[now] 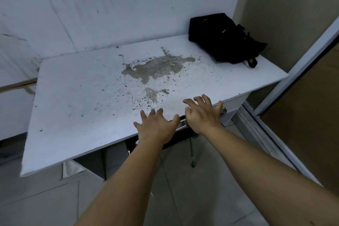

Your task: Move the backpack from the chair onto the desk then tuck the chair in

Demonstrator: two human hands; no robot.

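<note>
A black backpack (225, 39) lies on the far right corner of the white desk (82, 97), against the wall. The chair (180, 126) stands under the desk's front edge; only its chrome top rail, dark backrest and one thin leg show. My left hand (156, 126) hovers over the front edge of the desk and the chair rail, fingers spread, holding nothing. My right hand (202, 113) is just to its right, over the rail, fingers also apart and empty. Whether either palm touches the rail is hidden.
The desktop has a large patch of peeled paint (156, 67) in its middle. White walls stand behind and to the left. A sliding door frame (300, 64) runs along the right, its track on the tiled floor.
</note>
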